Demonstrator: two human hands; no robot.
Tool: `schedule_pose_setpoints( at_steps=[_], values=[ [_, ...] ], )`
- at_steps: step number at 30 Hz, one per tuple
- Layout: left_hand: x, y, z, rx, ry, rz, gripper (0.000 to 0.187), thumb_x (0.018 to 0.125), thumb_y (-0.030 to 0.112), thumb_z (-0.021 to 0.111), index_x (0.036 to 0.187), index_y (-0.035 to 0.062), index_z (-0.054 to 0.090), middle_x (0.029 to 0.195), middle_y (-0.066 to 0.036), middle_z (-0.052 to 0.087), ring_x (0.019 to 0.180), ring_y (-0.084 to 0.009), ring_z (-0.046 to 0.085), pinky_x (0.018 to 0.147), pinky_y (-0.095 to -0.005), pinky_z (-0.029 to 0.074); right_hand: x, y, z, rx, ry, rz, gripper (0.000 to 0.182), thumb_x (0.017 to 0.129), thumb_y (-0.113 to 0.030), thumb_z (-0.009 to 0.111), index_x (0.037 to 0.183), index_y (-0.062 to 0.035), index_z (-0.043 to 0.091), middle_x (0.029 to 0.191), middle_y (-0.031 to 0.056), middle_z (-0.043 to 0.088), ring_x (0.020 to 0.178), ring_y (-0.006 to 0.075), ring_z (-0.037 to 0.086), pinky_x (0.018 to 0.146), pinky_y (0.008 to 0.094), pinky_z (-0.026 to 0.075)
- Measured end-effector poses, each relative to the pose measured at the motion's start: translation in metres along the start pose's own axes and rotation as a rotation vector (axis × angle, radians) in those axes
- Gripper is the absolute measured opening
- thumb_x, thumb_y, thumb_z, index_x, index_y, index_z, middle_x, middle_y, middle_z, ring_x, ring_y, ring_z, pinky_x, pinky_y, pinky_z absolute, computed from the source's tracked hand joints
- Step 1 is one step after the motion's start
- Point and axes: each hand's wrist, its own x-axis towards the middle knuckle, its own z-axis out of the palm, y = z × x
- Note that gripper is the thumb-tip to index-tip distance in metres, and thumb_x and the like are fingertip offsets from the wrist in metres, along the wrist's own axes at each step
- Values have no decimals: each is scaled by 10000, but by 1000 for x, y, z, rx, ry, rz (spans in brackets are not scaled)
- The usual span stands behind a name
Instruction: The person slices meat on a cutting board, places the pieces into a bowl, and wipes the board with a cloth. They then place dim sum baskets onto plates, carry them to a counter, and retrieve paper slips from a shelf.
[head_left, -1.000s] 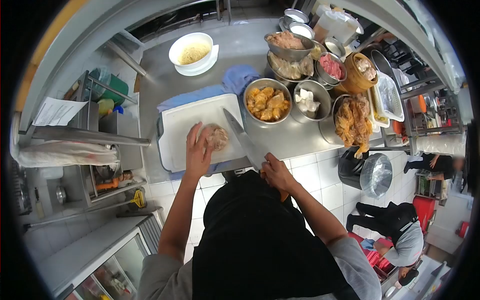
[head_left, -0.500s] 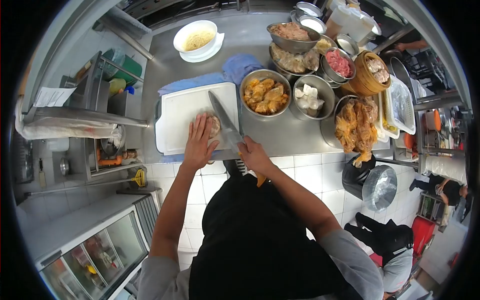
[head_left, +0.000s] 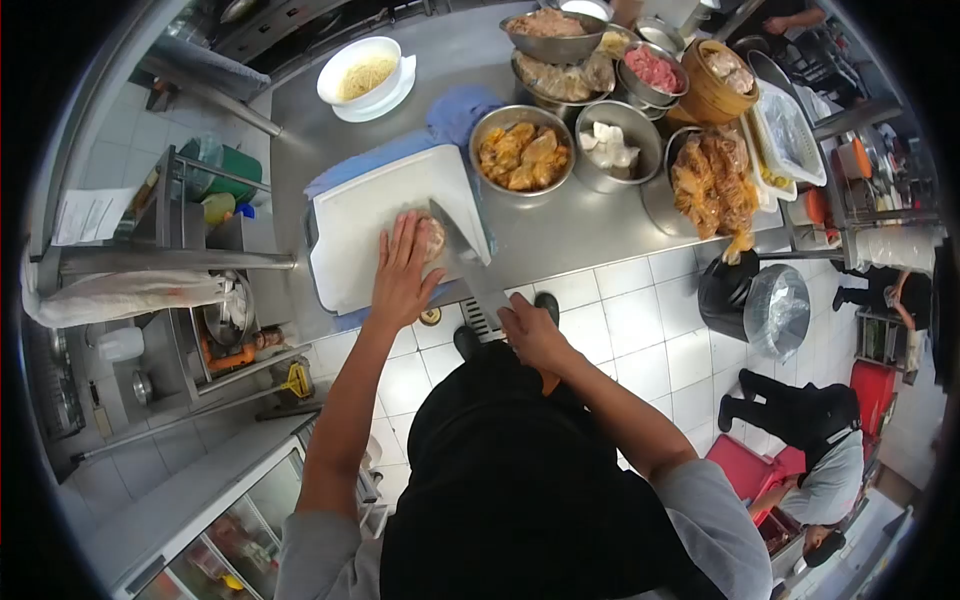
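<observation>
My left hand (head_left: pixel 402 275) lies with fingers outstretched over a pale, roundish piece of meat (head_left: pixel 436 240) on the white cutting board (head_left: pixel 348 240). Part of the meat is hidden under the fingers. In my right hand (head_left: pixel 535 332) is the orange handle of a large knife (head_left: pixel 470 258), its fingers wrapped round it. The blade runs along the right side of the meat, tip pointing away from me, and its rear part extends past the board's front edge.
Behind the board are a blue cloth (head_left: pixel 460 112) and a white bowl of noodles (head_left: pixel 366 78). To the right stand metal bowls, including one of orange marinated meat (head_left: pixel 522 158), and a bamboo steamer (head_left: pixel 716 80). A lined bin (head_left: pixel 778 310) and another person (head_left: pixel 815 420) are at right.
The knife has come back toward me, its tip now closer to the meat. My left hand stays on the meat. The camera view has turned and shifted; the person at right has bent forward.
</observation>
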Motion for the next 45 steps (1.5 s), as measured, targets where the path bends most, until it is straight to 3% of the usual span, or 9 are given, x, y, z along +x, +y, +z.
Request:
schedule_pose_setpoints(
  at_steps=[18, 20, 21, 25, 30, 32, 35, 37, 45],
  values=[
    [0, -25, -1, -110, -61, 171, 797, 905, 362, 587, 1510, -18, 234, 1581, -222, 187, 1482, -376, 135, 1199, -513, 115, 4, -16, 53, 27, 149, 113, 268, 999, -229, 465, 992, 39, 461, 679, 257, 607, 621, 425, 620, 579, 485, 480],
    [-1, -25, -2, -106, -63, 168, 800, 916, 403, 568, 1505, -28, 241, 1583, -224, 184, 1481, -380, 138, 1197, -521, 113, 15, -6, 58, 31, 213, -18, 242, 1009, -215, 488, 969, 18, 436, 592, 184, 567, 466, 285, 597, 441, 405, 446],
    [0, -25, -2, -101, -60, 166, 807, 927, 444, 550, 1499, -38, 248, 1585, -225, 181, 1480, -384, 140, 1194, -530, 111, 19, -10, 56, 33, 214, -20, 242, 1009, -215, 488, 969, 18, 436, 592, 184, 567, 466, 285, 597, 441, 405, 446],
    [2, -22, 0, -115, -62, 157, 819, 928, 452, 546, 1498, -49, 238, 1585, -231, 174, 1480, -392, 132, 1194, -530, 109, 40, -13, 53, 52, 183, -6, 306, 1013, -266, 451, 1026, 38, 478, 684, 234, 616, 493, 346, 609, 481, 437, 481],
    [0, -30, 12, -312, 16, 90, 735, 927, 279, 582, 1506, -22, 243, 1578, -229, 198, 1470, -404, 159, 1185, -527, 132, 50, -31, 42, 39, 151, 68, 253, 995, -235, 472, 1001, 15, 504, 717, 271, 618, 615, 444, 626, 582, 525, 497],
    [4, -27, 8, -314, 84, 11, 724, 914, 238, 585, 1505, -17, 253, 1570, -223, 219, 1450, -404, 202, 1171, -522, 161, 59, -10, 46, -233, 369, -278, 212, 978, -215, 501, 978, -3, 507, 747, 304, 616, 705, 507, 606, 648, 586, 477],
    [10, -30, 4, -325, 205, -93, 761, 855, 222, 660, 1488, -1, 303, 1493, -202, 364, 1362, -393, 336, 1126, -511, 233, 53, -18, 43, -340, 399, -193, 210, 967, -216, 526, 967, -9, 494, 764, 308, 621, 736, 513, 601, 658, 595, 465],
    [23, -34, -7, -422, 13, -208, 836, 773, 239, 740, 1474, 23, 340, 1413, -193, 462, 1306, -395, 390, 1115, -497, 260, 55, -15, 40, -348, 399, -202, 212, 966, -221, 530, 978, -13, 492, 759, 302, 623, 735, 511, 602, 660, 595, 465],
    [58, -44, -1, -577, -53, -214, 794, 685, 137, 789, 1392, 59, 436, 1239, -188, 564, 1201, -325, 514, 1038, -406, 412, 51, -27, 34, -324, 447, -213, 173, 980, -185, 522, 992, -18, 482, 752, 277, 632, 743, 487, 615, 640, 552, 474]
  ],
)
